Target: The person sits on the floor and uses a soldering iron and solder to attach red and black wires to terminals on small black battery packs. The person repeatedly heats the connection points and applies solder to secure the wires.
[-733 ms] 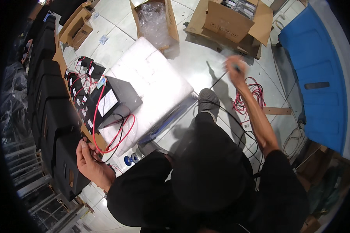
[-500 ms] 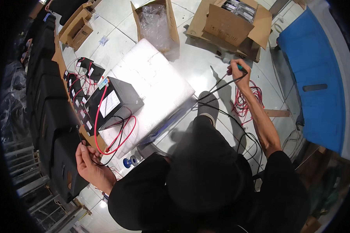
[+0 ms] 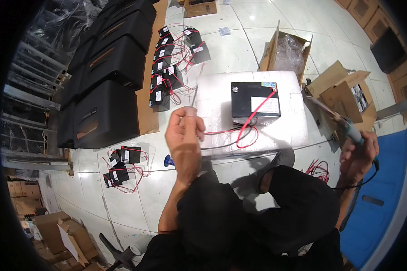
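Work around a black battery [image 3: 245,100], the landmark for every place named here, as I follow it remotely. Left hand [image 3: 185,131]: left of the battery and slightly nearer the wearer, fingers pinched together on a thin strand [image 3: 194,97] pointing away from the body. The battery's red lead [image 3: 257,109] and black lead [image 3: 219,147] run leftward to this hand; I cannot tell whether their ends lie within the pinch. Right hand [image 3: 359,158]: well right of the battery and nearer the wearer, fingers clamped around a corded tool [image 3: 352,133], to my eye a soldering iron, its blurred tip angled leftward and away.

Step in hand: I judge it to be positioning, strand and tool being well apart. The next move calls for a steady pinch and a tip kept clear of both leads and of the foam block [image 3: 288,131] beneath the battery.

Labels: the battery's face bears a white label [image 3: 271,107] and, at its far right corner, a blue-green sticker [image 3: 269,84]; I can read no print and identify no brand. Left of and beyond the battery, small black packs [image 3: 158,79] carry white labels, equally illegible to me.
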The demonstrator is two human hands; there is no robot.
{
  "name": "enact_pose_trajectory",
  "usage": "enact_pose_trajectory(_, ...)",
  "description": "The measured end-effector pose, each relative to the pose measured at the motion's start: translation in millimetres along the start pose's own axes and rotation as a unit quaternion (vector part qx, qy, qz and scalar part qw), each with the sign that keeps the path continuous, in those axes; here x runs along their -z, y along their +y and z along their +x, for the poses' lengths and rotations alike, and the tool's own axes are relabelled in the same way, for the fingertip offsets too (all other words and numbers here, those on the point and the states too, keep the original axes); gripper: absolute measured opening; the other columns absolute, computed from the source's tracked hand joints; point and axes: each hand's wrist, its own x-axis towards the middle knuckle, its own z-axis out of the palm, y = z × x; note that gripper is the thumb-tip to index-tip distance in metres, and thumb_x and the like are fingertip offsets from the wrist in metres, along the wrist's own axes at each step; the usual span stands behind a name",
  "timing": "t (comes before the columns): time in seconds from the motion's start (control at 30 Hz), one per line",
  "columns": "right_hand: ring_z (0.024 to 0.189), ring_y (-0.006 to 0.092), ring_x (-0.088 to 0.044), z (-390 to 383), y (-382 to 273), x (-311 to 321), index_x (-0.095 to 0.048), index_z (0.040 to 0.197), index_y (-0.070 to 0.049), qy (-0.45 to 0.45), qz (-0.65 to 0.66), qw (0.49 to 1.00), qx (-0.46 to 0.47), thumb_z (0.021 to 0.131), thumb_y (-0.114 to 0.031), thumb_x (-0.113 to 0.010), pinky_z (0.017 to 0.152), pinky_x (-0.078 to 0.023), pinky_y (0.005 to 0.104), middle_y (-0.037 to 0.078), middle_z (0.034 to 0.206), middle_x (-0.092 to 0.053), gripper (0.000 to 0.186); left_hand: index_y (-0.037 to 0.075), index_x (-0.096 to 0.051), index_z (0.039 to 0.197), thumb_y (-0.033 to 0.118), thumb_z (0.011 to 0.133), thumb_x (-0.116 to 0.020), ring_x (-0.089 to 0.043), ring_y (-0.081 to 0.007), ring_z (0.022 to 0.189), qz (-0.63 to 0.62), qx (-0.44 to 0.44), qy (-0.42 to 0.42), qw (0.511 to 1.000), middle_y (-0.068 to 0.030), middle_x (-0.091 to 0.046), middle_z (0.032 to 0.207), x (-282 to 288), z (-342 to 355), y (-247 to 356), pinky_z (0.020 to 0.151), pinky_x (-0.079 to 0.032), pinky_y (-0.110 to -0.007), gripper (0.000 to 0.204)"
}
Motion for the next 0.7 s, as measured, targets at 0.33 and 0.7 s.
enact_pose_trajectory(0.33,0.04,0.0173,-0.053,50.8,29.8,-118.4,-0.06,0.097,0.009,-0.169,-0.083,0.971,-0.146,0.096,-0.022,-0.052,0.034,-0.044,0.0273,0.015,0.064,-0.06,0.031,-0.001,-0.043,0.103,0.019,0.106,-0.036,-0.054,-0.0164,0.078,-0.058,-0.022,0.027,0.998,-0.0126,-0.055,0.085,-9.2,1.9,-47.5,0.077,-0.048,-0.031,0.021)
enact_pose_trajectory(0.7,0.04,0.0174,-0.053,47.3,20.8,-124.8,-0.06,0.093,0.007,-0.184,-0.155,0.965,-0.106,0.095,-0.018,-0.049,0.034,-0.044,0.0287,0.015,0.062,-0.06,0.028,-0.002,-0.05,0.1,0.012,0.103,-0.043,-0.05,-0.01,0.08,-0.049,-0.104,0.11,0.987,-0.0067,-0.057,0.084,2.9,-1.6,-52.3,0.078,-0.042,-0.024,0.016)
